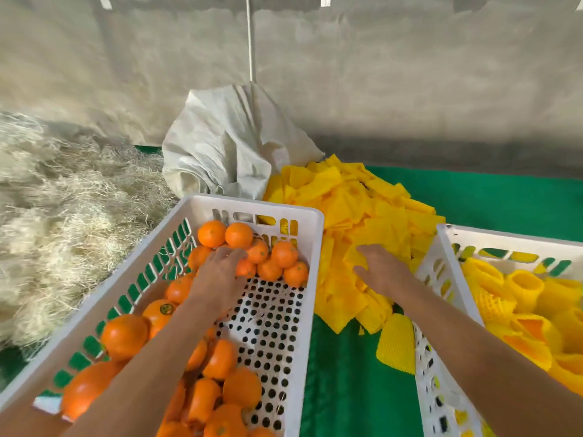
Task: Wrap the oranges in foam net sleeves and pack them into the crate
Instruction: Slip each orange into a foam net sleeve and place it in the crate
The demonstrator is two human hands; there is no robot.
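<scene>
Your left hand (220,272) curls its fingers round an orange (244,268) in the supply crate (312,247), your right hand (380,269) spreads fingers onto the foam sleeves (362,209), wrapped fruit already fills the packing crate (441,247) — plenty left, I'd judge.

Bright, soft, even light, diffuse; source direction unclear. No hard shadows: just a faint dark band along the base of the grey backdrop (410,74) and soft shade under the forearms inside the white basket (310,222). No glare; basket plastic sits near white but holds detail. Strong wide-angle distortion: basket walls splay outward and forearms stretch toward the bottom edge. Oranges (239,234) at the basket's far end are reasonably sharp; those at its near end smear. Straw (63,190) left of the basket is soft, mushy. Colours heavily saturated.
</scene>
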